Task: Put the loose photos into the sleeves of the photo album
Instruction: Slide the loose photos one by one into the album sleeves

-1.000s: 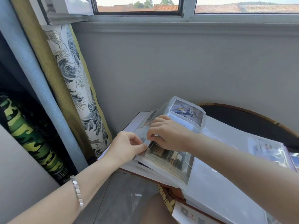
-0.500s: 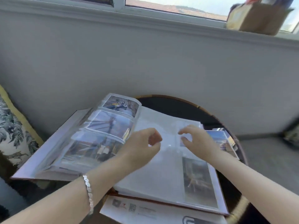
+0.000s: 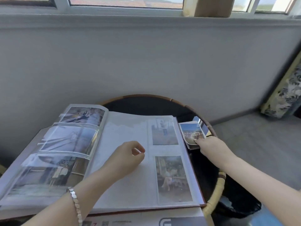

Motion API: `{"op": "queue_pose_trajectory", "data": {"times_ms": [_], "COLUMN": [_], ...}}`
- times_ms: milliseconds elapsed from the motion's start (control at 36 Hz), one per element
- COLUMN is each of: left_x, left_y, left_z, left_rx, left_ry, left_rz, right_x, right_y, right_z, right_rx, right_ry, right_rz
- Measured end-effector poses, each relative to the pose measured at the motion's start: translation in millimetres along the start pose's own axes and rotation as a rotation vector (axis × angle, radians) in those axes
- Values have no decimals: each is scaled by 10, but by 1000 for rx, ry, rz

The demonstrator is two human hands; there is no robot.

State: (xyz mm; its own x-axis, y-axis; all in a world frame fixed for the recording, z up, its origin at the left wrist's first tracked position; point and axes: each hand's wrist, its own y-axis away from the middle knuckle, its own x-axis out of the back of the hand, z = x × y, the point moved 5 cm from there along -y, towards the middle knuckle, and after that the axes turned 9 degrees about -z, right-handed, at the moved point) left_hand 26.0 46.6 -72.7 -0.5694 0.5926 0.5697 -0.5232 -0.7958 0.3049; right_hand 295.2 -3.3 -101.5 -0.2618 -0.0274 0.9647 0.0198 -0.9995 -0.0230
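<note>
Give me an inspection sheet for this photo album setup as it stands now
Surface: round dark table with wicker rim.
Job's things: album lies open; left page full, right page holds two photos; loose photos stacked beside its right edge.
Clutter: printed paper under album's near edge.
Grippers: left hand empty, loosely curled over right page; right hand fingertips on loose photos.
Cables: nothing seen.
Surroundings: grey wall, window, box on sill, patterned cushion.
</note>
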Motion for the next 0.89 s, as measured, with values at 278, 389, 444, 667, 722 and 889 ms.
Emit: {"op": "queue_pose_trajectory", "data": {"times_ms": [278, 389, 444, 667, 722, 889], "left_x": [-62, -206, -274, -168, -180, -321], "left_y": [13, 44, 45, -3, -13, -8], "left_z": [139, 318, 378, 306, 299, 440], "left_rx": [-15, 110, 110, -67, -88, -213], "left_ry": [241, 674, 835, 705, 634, 403], "left_rz": [10, -158, -242, 46, 44, -6], "right_x": [494, 809, 887, 812, 801, 635], "right_y": [183, 326, 366, 279, 247, 221], "right_z": [-65, -494, -724, -829, -741, -650], "right_rx": [-106, 63, 162, -2, -118, -317], "right_ry": [-167, -245, -259, -1129, -1470, -1837], "right_rz": [262, 623, 658, 166, 33, -128]}}
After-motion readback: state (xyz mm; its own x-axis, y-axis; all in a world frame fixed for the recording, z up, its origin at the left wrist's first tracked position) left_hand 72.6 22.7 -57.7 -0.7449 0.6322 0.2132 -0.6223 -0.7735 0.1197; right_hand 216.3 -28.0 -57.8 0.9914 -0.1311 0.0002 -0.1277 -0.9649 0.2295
